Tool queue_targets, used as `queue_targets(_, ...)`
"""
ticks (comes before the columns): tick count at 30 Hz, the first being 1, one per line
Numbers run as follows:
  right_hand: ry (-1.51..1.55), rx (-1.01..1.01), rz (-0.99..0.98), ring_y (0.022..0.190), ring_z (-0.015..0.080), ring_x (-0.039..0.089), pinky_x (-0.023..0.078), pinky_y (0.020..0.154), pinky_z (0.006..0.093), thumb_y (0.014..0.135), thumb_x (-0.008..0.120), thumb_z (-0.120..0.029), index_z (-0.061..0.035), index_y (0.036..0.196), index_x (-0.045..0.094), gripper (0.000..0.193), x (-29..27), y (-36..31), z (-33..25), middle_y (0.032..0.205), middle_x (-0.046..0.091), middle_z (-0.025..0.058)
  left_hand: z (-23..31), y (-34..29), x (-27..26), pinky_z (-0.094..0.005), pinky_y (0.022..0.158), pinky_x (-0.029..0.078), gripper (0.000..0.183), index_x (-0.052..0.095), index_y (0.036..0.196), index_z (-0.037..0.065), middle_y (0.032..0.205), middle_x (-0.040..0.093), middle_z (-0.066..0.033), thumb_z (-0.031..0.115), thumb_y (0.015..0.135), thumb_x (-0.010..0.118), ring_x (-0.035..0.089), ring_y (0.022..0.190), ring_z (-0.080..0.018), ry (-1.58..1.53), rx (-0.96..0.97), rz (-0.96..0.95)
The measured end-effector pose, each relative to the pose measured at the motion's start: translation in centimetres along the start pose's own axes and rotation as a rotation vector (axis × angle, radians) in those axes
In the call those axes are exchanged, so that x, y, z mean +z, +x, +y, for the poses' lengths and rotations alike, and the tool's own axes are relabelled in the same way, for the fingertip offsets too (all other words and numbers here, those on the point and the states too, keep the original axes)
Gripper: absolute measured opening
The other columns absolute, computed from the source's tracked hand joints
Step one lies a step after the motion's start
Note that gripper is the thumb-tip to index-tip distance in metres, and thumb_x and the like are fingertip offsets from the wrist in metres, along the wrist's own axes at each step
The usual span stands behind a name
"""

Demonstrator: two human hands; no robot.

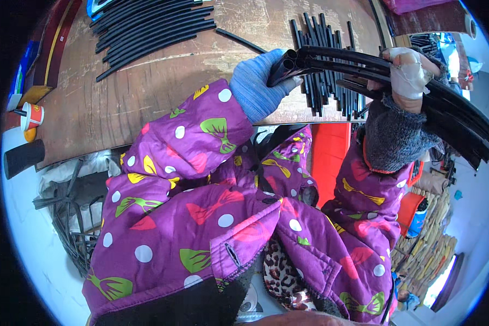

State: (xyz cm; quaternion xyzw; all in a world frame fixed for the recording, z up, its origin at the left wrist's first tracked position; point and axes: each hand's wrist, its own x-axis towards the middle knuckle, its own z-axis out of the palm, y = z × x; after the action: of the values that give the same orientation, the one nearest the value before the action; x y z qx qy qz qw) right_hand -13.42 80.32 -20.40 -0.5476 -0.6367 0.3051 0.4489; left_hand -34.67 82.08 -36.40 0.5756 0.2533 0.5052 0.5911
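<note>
A bundle of black tubes (358,58), gripped by the blue-gloved left hand (259,87) and taped right hand (410,76), crosses above the wooden table (92,108), partly hiding a rod pile (315,92), with a rod row (152,35) and paper cup (33,117) leftward.

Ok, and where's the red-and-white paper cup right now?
In the head view, the paper cup is at the far left, near the wooden table's left edge, above a black cylinder in the picture.

Glossy black tubes (358,58), bundled, hollow ends leftward, sloping down rightward
</note>
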Motion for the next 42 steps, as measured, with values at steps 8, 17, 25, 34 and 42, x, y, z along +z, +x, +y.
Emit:
queue_targets(8,-0.085,-0.002,-0.024,0.042,0.0134,0.052,0.045,0.040,0.0225,0.084,0.053,-0.022,-0.0038,0.081,0.054,0.019,-1.3,-0.1,1.7,0.066,0.056,0.0064,-0.7,-0.3,0.2,-0.0262,0.061,0.047,0.034,0.057,0.101,0.003,0.074,0.061,-0.0100,0.012,0.070,0.069,0.058,0.065,-0.0135,0.010,0.019,0.025)
queue_targets(17,-0.187,-0.134,0.253,0.047,0.0102,0.054,0.044,0.043,0.0198,0.078,0.061,-0.014,-0.0036,0.086,0.058,0.013,5.3,-1.1,-6.1,0.069,0.058,0.0050,3.0,0.4,1.1,-0.0217,0.072,0.045,0.029,0.054,0.101,0.000,0.090,0.061,-0.0036,0.004,0.075,0.065,0.054,0.080,-0.0071,0.303,-0.073,-0.127)
queue_targets(25,0.008,-0.062,0.098,0.064,0.0076,0.055,0.044,0.059,0.0211,0.071,0.068,-0.007,-0.0031,0.083,0.061,0.014,8.0,-1.6,-5.1,0.073,0.060,0.0028,2.8,1.3,1.1,-0.0262,0.065,0.046,0.029,0.056,0.098,0.005,0.080,0.062,-0.0083,0.013,0.072,0.067,0.056,0.072,-0.0137,0.356,-0.019,-0.045)
queue_targets(34,-0.214,-0.161,-0.013,0.065,0.0089,0.056,0.044,0.058,0.0212,0.067,0.070,-0.013,-0.0007,0.110,0.053,0.048,5.3,-2.9,-5.6,0.079,0.062,0.0061,3.0,1.2,1.6,-0.0278,0.051,0.041,0.023,0.056,0.093,0.004,0.062,0.055,-0.0089,0.013,0.073,0.065,0.048,0.053,-0.0119,0.138,-0.022,-0.008)
queue_targets(42,0.130,-0.235,0.330,0.058,0.0076,0.054,0.040,0.048,0.0182,0.073,0.067,-0.014,-0.0002,0.109,0.054,0.040,6.0,-1.2,-6.4,0.071,0.060,0.0061,2.5,1.7,1.8,-0.0283,0.050,0.039,0.023,0.055,0.089,0.004,0.058,0.049,-0.0075,0.013,0.071,0.067,0.043,0.050,-0.0148,0.175,-0.003,0.015)
